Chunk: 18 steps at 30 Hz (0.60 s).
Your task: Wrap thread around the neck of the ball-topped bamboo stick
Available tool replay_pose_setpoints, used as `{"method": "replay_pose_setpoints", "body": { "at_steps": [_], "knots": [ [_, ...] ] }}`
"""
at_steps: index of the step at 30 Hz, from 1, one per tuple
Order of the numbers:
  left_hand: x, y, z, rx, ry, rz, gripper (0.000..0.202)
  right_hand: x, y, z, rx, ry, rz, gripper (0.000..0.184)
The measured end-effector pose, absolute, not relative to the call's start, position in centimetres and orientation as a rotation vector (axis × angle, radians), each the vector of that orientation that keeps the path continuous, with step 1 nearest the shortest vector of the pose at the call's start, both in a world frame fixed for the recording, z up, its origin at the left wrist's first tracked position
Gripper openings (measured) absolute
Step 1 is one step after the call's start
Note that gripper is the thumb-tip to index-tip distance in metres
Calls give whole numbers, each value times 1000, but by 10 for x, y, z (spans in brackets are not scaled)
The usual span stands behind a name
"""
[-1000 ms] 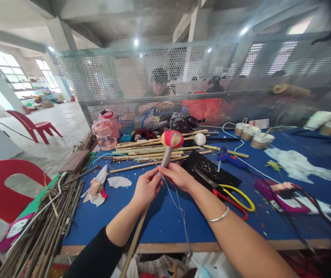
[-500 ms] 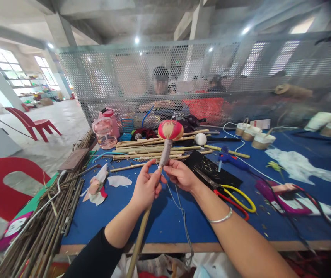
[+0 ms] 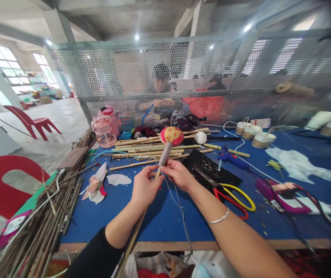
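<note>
Between my hands a long thin wooden stick [image 3: 132, 241] slants up and away from me. Its upper part is wrapped in grey thread [image 3: 164, 154] and carries a round red and yellow fabric ball [image 3: 172, 136]. My left hand [image 3: 145, 186] is closed around the stick just below the wrapping. With pinched fingers, my right hand [image 3: 180, 174] grips at the lower end of the wrapped part. Grey cord [image 3: 183, 218] hangs down from near my fingers across the blue table to its front edge.
Bamboo sticks [image 3: 136, 150] lie behind my hands, beside a white ball [image 3: 200, 138]. To the right are scissors [image 3: 232, 195] on black cloth, a blue glue gun [image 3: 232, 158] and a purple device [image 3: 281, 197]. Bundled twigs [image 3: 43, 216] line the left edge. Fabric scraps [image 3: 96, 185] lie nearby.
The ball has turned, showing more yellow, and sits slightly lower. My left fingers have rolled round the stick, the thumb now stretched along it. My right hand stays at the wrapping.
</note>
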<state>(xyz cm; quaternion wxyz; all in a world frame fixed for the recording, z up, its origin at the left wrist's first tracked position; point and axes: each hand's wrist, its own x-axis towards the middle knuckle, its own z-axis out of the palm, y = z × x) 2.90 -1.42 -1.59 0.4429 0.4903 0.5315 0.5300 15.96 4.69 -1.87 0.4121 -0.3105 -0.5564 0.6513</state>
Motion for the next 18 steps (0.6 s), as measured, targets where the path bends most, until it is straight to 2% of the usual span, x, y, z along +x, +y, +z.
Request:
{"method": "replay_pose_setpoints", "body": {
  "at_steps": [3,7,11,15,18],
  "knots": [
    [29,-14,-15,1148,1299,1323,32,164,49,-19,-759,-1454,1621,34],
    [30,-14,-12,1076,1217,1332,37,169,50,-15,-773,-1435,1648,33],
    [29,-15,-7,1019,1031,1322,42,169,47,-9,-732,-1328,1809,39],
    [24,-12,-4,966,910,1179,43,166,46,-10,-701,-1270,1829,34],
    [21,-8,-8,972,1022,1056,38,161,46,-15,-791,-1251,1745,34]
  ]
}}
